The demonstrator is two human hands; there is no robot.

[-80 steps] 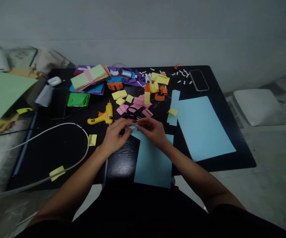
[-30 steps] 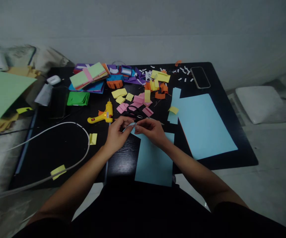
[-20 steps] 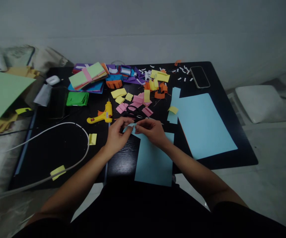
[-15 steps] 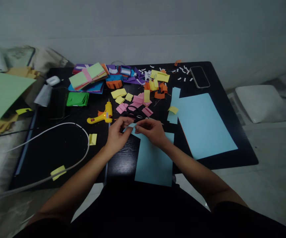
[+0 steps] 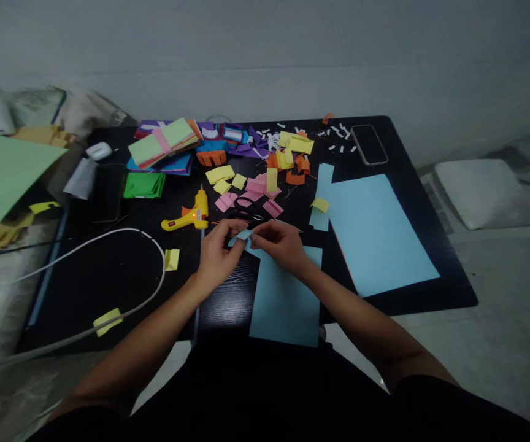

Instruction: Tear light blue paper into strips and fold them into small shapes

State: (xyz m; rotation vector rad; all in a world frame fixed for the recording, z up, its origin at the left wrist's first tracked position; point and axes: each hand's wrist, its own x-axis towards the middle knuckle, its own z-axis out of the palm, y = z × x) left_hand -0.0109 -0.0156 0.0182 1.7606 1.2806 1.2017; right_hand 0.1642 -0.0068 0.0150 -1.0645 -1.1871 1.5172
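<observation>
Between my two hands is a small piece of light blue paper (image 5: 245, 235), partly folded and partly covered by fingers. My left hand (image 5: 219, 250) is closed on its left side, thumb in front and fingers behind. My right hand (image 5: 282, 244) pinches its right side between thumb and forefinger. Below my right hand a blue paper sheet (image 5: 287, 304) lies at the table's near edge, its top partly hidden by that hand. Just beyond my fingers lie scissors with black handles (image 5: 245, 205), partly hidden among pink paper pieces (image 5: 256, 188).
Left of my hands lies a yellow glue gun (image 5: 194, 215). A white cable (image 5: 151, 235) loops over the table's left side. Larger blue sheets (image 5: 382, 233) and a phone (image 5: 368, 145) lie to the right. Yellow scraps (image 5: 221, 174) and paper stacks (image 5: 166, 144) fill the back.
The small blue paper has been turned and bent between my fingers, and a flat folded face now shows. Both hands stay in nearly the same place; the view has shifted slightly.
</observation>
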